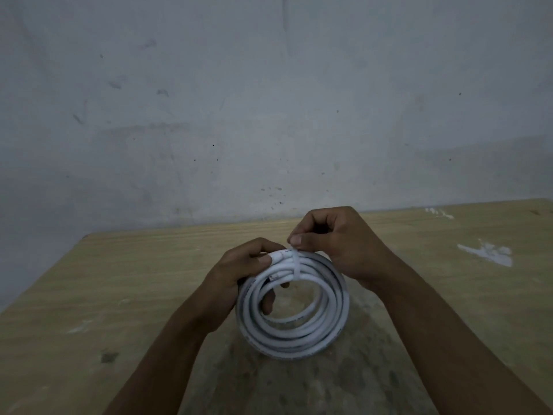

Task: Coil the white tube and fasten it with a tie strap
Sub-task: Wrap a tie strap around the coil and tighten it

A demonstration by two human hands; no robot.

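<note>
The white tube (302, 336) is wound into a coil of several loops and stands upright over the wooden table (125, 280). My left hand (239, 274) grips the coil's upper left, thumb on top and fingers showing through the middle. A white tie strap (294, 262) wraps across the loops at the top. My right hand (338, 244) pinches the strap's end just above the coil between thumb and curled fingers.
A grey stained wall (269, 100) rises right behind the table's far edge. White smears (490, 254) mark the tabletop at the right. The table's left edge (42, 274) runs diagonally toward me.
</note>
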